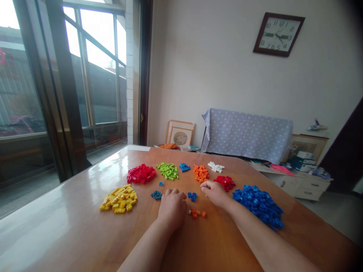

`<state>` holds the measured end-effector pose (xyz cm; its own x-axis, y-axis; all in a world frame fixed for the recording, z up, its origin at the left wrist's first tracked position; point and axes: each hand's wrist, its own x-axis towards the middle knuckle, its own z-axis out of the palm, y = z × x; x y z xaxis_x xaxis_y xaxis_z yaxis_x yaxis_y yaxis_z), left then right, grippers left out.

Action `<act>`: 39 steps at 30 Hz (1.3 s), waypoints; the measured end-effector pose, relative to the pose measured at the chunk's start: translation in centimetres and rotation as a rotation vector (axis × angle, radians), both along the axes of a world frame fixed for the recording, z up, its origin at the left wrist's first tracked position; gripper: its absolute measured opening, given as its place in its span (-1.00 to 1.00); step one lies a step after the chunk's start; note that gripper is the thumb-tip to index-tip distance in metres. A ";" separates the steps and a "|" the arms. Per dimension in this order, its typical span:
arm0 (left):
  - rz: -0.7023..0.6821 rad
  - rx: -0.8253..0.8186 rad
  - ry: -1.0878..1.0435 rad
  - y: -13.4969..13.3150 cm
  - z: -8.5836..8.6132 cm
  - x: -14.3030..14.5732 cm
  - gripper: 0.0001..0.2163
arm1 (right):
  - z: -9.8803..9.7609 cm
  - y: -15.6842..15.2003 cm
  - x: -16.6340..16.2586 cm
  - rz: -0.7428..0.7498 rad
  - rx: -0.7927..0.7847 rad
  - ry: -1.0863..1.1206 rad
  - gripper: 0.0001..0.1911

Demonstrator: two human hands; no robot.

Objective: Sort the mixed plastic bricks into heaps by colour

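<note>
My left hand (pixel 172 207) rests low over the middle of the table, its fingers curled under. Whatever may be in it is hidden. Just left of it lie a small heap of teal bricks (pixel 155 195) and a single blue brick (pixel 160 184). My right hand (pixel 212 190) has its thumb and fingers pinched together; what they hold, if anything, is too small to name. Near its fingertips are an orange brick pile (pixel 201 173) and a red pile (pixel 225 183). Between both hands sit several round blue pieces (pixel 192 196), with a few loose orange bricks (pixel 195 214) closer to me.
On the wooden table (pixel 85 234) are yellow bricks (pixel 119 198), crimson bricks (pixel 141 173), lime bricks (pixel 168 170), blue pieces (pixel 184 167) and white pieces (pixel 216 167). A large blue pile (pixel 258 206) lies beside my right forearm. Behind stands a cloth-covered object (pixel 246 132).
</note>
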<state>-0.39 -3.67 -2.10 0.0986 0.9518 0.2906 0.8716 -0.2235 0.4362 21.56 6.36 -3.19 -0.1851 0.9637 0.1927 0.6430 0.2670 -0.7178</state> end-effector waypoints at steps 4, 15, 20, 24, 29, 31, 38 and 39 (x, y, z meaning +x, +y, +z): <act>-0.002 0.007 -0.005 0.1 -0.3 0.0 -0.75 | 0.2 -2.0 -3.2 0.044 0.143 -0.285 -0.68; -0.011 0.021 0.009 0.3 -0.2 0.1 -0.75 | -0.1 -2.0 -5.0 -0.041 0.093 -0.365 -0.84; -0.014 -0.002 0.006 0.3 -0.1 0.0 -0.74 | -0.4 -1.9 -3.5 -0.089 0.085 -0.354 -0.90; -0.016 0.016 0.004 0.3 0.0 0.0 -0.75 | -0.3 -2.5 -2.0 -0.097 0.074 -0.339 -0.93; -0.014 0.002 0.010 0.2 0.1 0.1 -0.75 | -0.2 -4.1 1.2 -0.123 0.073 -0.303 -0.90; -0.016 -0.004 0.013 0.2 0.2 0.1 -0.75 | -0.3 -4.9 3.0 -0.133 0.115 -0.283 -0.91; -0.025 0.008 0.028 0.3 0.1 0.0 -0.74 | -1.9 -7.1 8.9 -0.224 0.190 -0.302 -0.86; -0.024 0.008 0.031 0.3 0.1 0.0 -0.74 | -2.1 -7.3 9.5 -0.241 0.191 -0.294 -0.85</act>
